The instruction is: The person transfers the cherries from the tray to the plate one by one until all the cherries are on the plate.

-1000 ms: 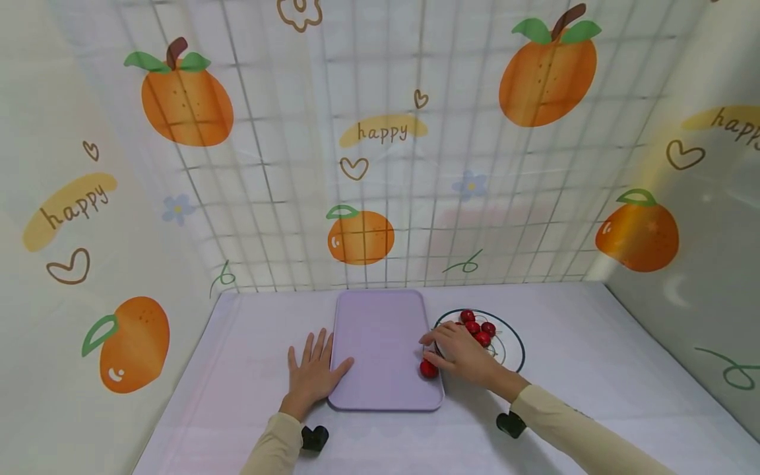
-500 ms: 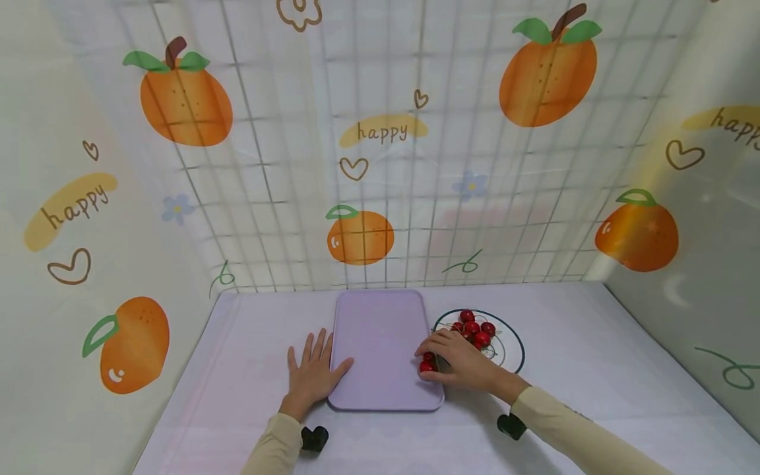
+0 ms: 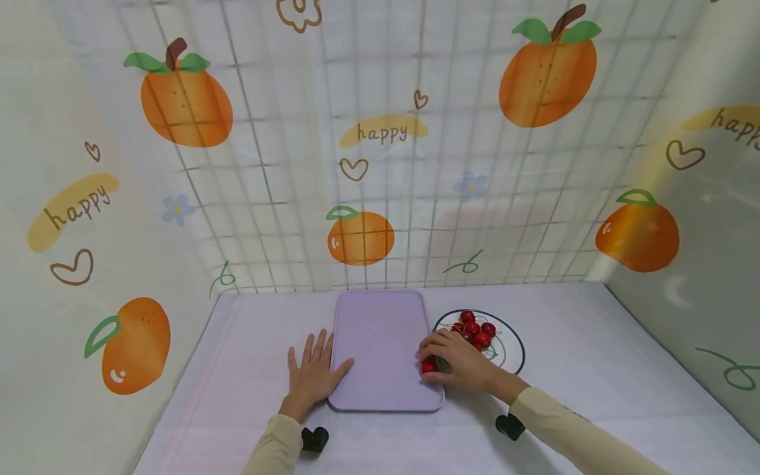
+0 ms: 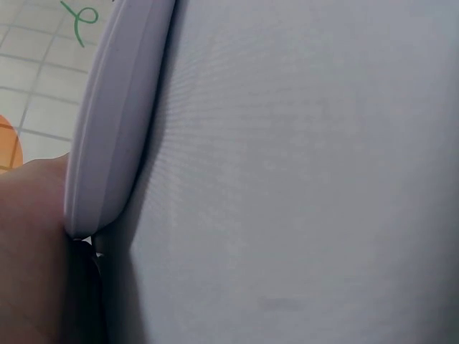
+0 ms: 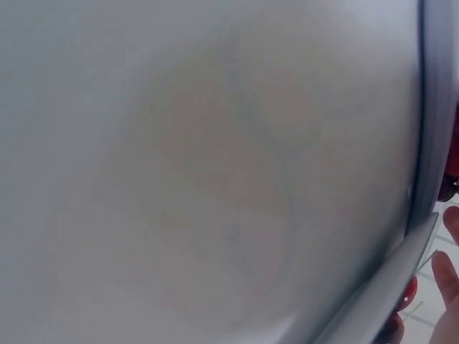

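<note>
My left hand [image 3: 311,377] lies with its fingers spread beside the lilac tray [image 3: 380,349], the thumb resting over its left rim. In the left wrist view, part of that hand [image 4: 32,236] shows against the tray's edge [image 4: 115,136]. My right hand [image 3: 460,361] reaches over the tray's right rim, thumb and fingers curled round a red cherry [image 3: 429,366]. More red cherries [image 3: 472,328] with thin stems lie on a clear, dark-rimmed plate [image 3: 523,353], which the hand partly covers. At the right wrist view's edge, fingertips [image 5: 446,276] and a cherry [image 5: 453,154] show beyond the rim.
The plate stands close against the tray's right side on a pale tabletop [image 3: 582,369]. A printed curtain [image 3: 380,178] with oranges and a grid closes off the back and sides. Dark straps [image 3: 510,427] are on the wrists.
The right hand has come slightly toward me and down from the plate's side, closing its fingers round the cherries at the tray's right rim. The left hand has stayed still.
</note>
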{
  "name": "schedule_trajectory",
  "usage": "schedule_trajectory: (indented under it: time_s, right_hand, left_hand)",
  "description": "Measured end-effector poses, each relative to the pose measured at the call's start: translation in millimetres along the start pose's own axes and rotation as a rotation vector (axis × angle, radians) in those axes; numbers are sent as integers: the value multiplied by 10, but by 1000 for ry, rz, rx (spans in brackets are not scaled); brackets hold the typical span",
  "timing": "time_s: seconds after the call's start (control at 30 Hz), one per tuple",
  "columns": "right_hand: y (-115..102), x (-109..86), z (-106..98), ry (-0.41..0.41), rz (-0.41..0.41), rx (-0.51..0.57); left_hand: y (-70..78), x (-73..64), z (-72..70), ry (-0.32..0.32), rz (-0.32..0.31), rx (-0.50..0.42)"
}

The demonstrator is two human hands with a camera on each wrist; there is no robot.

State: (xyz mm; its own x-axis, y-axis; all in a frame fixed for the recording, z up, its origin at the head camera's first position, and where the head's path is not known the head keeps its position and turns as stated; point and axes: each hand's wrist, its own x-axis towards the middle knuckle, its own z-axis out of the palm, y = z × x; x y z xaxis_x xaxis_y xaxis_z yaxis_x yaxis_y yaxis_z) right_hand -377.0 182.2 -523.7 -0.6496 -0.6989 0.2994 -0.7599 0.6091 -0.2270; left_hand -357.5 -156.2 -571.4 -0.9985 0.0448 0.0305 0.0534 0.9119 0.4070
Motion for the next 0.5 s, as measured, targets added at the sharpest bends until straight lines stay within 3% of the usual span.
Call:
schedule_trajectory:
  time_s: [0.2, 0.33, 0.5]
  right_hand:
    - [11, 10, 14, 7, -18, 4]
    - [16, -3, 25, -1, -14, -8]
    - [32, -8, 44, 3, -31, -10]
  left_hand:
    - [47, -52, -54, 5, 9, -27]
    - [42, -39, -44, -31, -12, 5]
    - [42, -35, -66, -22, -14, 6]
